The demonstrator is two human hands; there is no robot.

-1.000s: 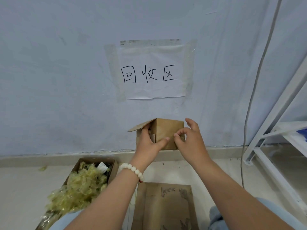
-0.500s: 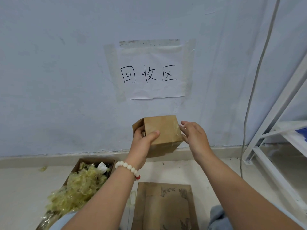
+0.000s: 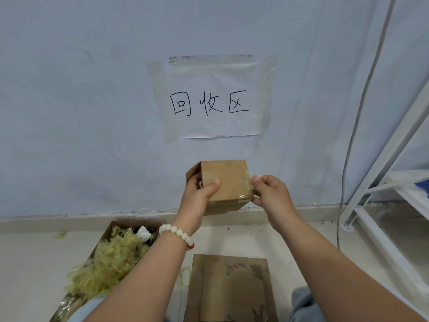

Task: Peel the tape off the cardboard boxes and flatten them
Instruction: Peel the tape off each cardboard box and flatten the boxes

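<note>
I hold a small brown cardboard box (image 3: 228,182) up in front of the wall. My left hand (image 3: 200,196) grips its left side, thumb across the front face and fingers inside the open left end. Clear tape (image 3: 250,185) runs over the box's right edge. My right hand (image 3: 269,194) pinches that tape at the right edge between thumb and forefinger. A flattened cardboard piece (image 3: 229,289) with torn patches lies on the floor below.
An open box (image 3: 109,231) full of crumpled yellowish tape strips stands on the floor at lower left. A paper sign (image 3: 213,101) is taped to the wall. A white metal rack (image 3: 380,205) and a hanging cable (image 3: 355,126) are on the right.
The box has been turned so a closed taped face points at me, and lowered a little. My right hand moved from the box front to its right edge and now pinches the tape.
</note>
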